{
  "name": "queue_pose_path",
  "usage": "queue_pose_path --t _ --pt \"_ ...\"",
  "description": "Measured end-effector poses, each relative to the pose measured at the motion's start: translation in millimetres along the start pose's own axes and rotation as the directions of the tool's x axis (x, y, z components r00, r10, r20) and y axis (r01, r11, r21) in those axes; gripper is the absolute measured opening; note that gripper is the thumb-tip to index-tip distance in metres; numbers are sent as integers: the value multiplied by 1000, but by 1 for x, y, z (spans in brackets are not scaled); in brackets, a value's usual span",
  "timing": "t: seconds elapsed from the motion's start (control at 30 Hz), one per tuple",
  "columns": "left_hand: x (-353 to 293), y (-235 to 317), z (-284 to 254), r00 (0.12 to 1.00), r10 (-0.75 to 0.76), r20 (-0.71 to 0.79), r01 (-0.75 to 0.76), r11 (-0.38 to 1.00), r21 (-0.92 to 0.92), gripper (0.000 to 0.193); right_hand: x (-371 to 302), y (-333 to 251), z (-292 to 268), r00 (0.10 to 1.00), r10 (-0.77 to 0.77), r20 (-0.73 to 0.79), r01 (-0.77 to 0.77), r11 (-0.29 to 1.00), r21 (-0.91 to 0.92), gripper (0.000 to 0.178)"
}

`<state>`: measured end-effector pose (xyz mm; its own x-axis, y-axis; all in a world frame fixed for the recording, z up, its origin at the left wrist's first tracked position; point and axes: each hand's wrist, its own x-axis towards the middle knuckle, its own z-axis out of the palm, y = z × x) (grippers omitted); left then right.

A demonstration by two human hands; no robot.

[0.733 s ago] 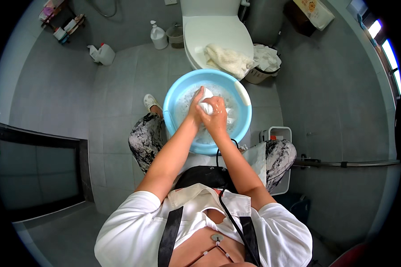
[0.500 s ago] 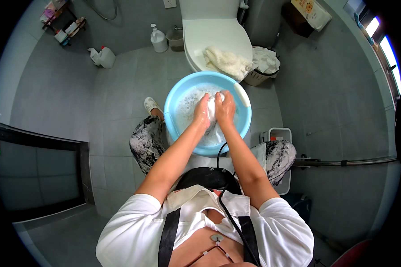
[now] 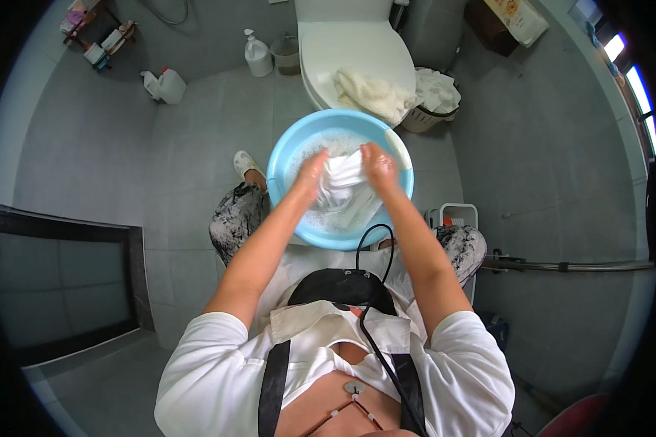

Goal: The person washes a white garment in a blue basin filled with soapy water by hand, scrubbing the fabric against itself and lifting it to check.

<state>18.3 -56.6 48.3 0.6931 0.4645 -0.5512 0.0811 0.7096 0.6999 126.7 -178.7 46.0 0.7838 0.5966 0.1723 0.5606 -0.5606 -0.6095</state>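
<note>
A light blue plastic basin [image 3: 280,142] full of sudsy water stands between my knees. Stretched across the middle of it is a wet white cloth [image 3: 344,175], its lower part hanging into the foam. My left hand [image 3: 313,171] is closed on the cloth's left side. On the right side my right hand [image 3: 378,166] grips the same cloth, its fingers curled and a little blurred. A pale bar or block [image 3: 398,149] lies along the basin's right rim.
Beyond the basin is a white toilet [image 3: 353,54] with a cream towel [image 3: 375,95] on its lid. A wastebasket [image 3: 426,116] stands right of it. Further left are a pump bottle [image 3: 258,57] and a white jug [image 3: 166,86]. A black cable [image 3: 375,227] loops near the basin's front rim.
My hands have moved apart. The white cloth, bunched between them before, is now spread taut from one to the other.
</note>
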Motion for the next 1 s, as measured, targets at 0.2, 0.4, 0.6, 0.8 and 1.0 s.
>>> queue_pose_path --t 0.2,0.4,0.6,0.8,1.0 --pt "17 7 -48 710 545 446 -642 240 728 21 -4 21 -21 899 -439 -8 439 897 53 16" --pt "7 -20 -40 892 147 428 -374 -293 880 46 -17 17 -15 850 -203 486 303 943 -135 34" --pt "15 -43 -33 948 -9 318 -253 -624 739 45 -20 31 21 750 -79 656 449 790 -418 35" --pt "38 -66 -48 971 -218 96 -215 -630 746 36 -15 68 73 704 7 710 543 639 -545 23" --pt "28 -31 -59 898 85 432 -381 -342 859 27 4 41 40 730 -46 682 495 724 -480 19"
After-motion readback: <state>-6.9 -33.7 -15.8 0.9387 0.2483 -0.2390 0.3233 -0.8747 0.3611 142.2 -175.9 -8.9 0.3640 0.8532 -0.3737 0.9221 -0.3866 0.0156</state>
